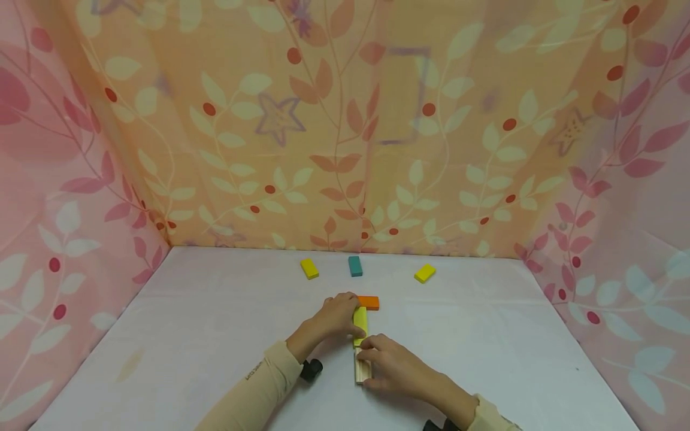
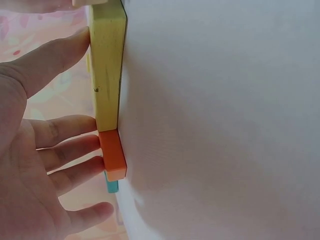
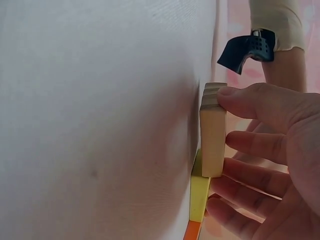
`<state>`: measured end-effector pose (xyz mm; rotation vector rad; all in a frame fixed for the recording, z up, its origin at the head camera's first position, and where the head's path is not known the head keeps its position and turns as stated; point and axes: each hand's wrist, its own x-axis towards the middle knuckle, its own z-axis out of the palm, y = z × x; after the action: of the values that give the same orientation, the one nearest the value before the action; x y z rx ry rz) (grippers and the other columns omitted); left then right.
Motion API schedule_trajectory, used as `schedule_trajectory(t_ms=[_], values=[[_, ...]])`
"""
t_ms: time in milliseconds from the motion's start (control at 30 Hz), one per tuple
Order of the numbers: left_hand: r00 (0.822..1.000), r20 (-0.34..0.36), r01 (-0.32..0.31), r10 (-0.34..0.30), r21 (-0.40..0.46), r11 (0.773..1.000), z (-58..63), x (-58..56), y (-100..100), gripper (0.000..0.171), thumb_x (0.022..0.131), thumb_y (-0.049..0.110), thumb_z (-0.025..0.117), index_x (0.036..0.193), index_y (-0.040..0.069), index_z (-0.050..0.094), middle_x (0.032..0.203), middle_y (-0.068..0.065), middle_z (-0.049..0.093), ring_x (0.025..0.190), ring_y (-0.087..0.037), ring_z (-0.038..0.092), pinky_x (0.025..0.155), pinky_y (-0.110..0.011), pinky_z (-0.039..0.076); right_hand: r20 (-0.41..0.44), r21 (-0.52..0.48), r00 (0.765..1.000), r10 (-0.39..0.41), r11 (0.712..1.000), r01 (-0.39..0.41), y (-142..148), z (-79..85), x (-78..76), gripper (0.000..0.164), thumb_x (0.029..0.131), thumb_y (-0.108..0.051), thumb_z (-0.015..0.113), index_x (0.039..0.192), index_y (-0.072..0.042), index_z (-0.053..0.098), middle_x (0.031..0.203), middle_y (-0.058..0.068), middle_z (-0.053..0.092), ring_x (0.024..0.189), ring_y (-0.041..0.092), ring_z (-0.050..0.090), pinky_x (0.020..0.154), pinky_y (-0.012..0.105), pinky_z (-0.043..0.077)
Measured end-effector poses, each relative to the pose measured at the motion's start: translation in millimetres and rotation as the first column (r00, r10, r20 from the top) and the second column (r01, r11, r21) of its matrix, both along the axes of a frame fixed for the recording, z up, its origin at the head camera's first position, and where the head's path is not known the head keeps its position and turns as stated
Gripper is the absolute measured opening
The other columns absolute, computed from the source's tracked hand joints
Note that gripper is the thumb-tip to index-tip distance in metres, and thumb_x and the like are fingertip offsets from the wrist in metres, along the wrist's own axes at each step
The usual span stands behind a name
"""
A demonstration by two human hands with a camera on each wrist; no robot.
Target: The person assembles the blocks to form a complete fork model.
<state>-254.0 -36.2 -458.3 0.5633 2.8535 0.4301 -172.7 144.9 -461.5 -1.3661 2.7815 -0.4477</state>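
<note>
A pale yellow block (image 1: 360, 323) lies lengthwise on the white table, its far end at an orange block (image 1: 369, 303) set crosswise. My left hand (image 1: 336, 316) rests on these two. In the left wrist view its thumb touches the near part of the yellow block (image 2: 107, 70), and other fingertips touch the orange block (image 2: 113, 152). My right hand (image 1: 396, 366) holds a plain wooden block (image 1: 363, 367) between thumb and fingers at the near end of the row. In the right wrist view the thumb is on the wooden block's (image 3: 213, 140) near end. Whether this block touches the table is unclear.
Farther back on the table (image 1: 215, 311) lie a yellow block (image 1: 309, 269), a teal block (image 1: 355, 266) and another yellow block (image 1: 424, 273). Patterned cloth (image 1: 345, 149) encloses the back and sides. A dark device (image 3: 247, 50) sits on the left wrist.
</note>
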Motion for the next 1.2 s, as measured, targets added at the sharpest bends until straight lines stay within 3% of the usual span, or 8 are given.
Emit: schedule_trajectory(t_ms=[600, 1200], values=[[1.000, -0.028, 0.010, -0.010, 0.008, 1.000, -3.3, -0.1, -0.7, 0.068, 0.074, 0.048, 0.082, 0.125, 0.007, 0.061, 0.134, -0.008, 0.057, 0.121, -0.024, 0.053, 0.102, -0.045, 0.045, 0.039, 0.027, 0.999, -0.027, 0.999, 0.026, -1.6, -1.9, -4.7, 0.037, 0.082, -0.030, 0.078, 0.114, -0.012, 0.070, 0.120, 0.001, 0.062, 0.109, 0.013, 0.057, 0.093, 0.026, 0.052], [1.000, -0.023, 0.007, -0.007, 0.010, 1.000, -2.3, 0.6, -1.0, 0.069, 0.074, 0.048, 0.082, 0.125, 0.007, 0.061, 0.134, -0.008, 0.057, 0.120, -0.024, 0.053, 0.101, -0.045, 0.046, 0.031, 0.034, 1.000, 0.004, 0.999, -0.005, -1.6, -3.0, -7.5, 0.036, 0.085, -0.033, 0.075, 0.115, -0.014, 0.071, 0.118, -0.001, 0.061, 0.108, 0.011, 0.055, 0.090, 0.023, 0.052]])
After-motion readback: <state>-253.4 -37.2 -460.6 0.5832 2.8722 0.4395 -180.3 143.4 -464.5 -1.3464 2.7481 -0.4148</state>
